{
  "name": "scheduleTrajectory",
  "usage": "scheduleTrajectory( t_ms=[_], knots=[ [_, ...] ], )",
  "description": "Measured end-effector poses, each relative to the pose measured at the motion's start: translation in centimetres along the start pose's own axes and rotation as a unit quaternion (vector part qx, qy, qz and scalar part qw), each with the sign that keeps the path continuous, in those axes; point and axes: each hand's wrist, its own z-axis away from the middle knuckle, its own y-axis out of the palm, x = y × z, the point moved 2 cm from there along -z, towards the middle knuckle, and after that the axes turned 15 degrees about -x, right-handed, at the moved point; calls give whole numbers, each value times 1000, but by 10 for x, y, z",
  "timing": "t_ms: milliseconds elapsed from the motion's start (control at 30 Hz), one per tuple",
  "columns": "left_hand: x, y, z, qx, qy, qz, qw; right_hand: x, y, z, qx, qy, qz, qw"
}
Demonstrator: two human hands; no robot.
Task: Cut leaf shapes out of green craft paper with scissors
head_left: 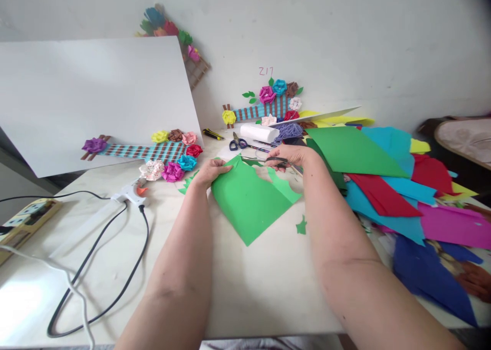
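Observation:
A green sheet of paper point(251, 201) is held over the table by my left hand point(213, 173), whose thumb presses on its left upper edge. My right hand point(284, 158) is closed round the handles of a pair of scissors point(282, 162). The blades point left toward the sheet's top corner; whether they touch it I cannot tell. Along its upper right side the sheet has a jagged cut edge. A small green scrap point(301, 225) lies by my right forearm, and green cut leaves point(186, 185) lie beyond my left wrist.
Coloured paper point(383, 196) is heaped at the right. A guitar-shaped craft with paper flowers point(146, 153) leans against a white board point(95, 94); a similar one point(261, 109) stands at the wall. A glue gun point(130, 194), its looping cable and a power strip point(26, 222) occupy the left. Blue-handled scissors point(238, 143) and a cutter point(213, 134) lie behind.

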Motion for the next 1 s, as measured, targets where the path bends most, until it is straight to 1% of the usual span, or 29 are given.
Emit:
scheduleTrajectory(
  t_ms=[100, 433, 667, 1000],
  knots=[
    [-1, 2, 2, 16, -8, -1, 1000, -2, 1, -4, 12, -8, -14, 1000],
    [-5, 8, 5, 52, -16, -8, 999, -2, 5, -9, 28, 11, -13, 999],
    [-4, 7, 6, 80, -15, -5, 997, 3, 8, -9, 27, -17, 22, 999],
    [-1, 4, 3, 100, -24, 4, 995, -5, 10, -20, 48, -29, 19, 998]
  ],
)
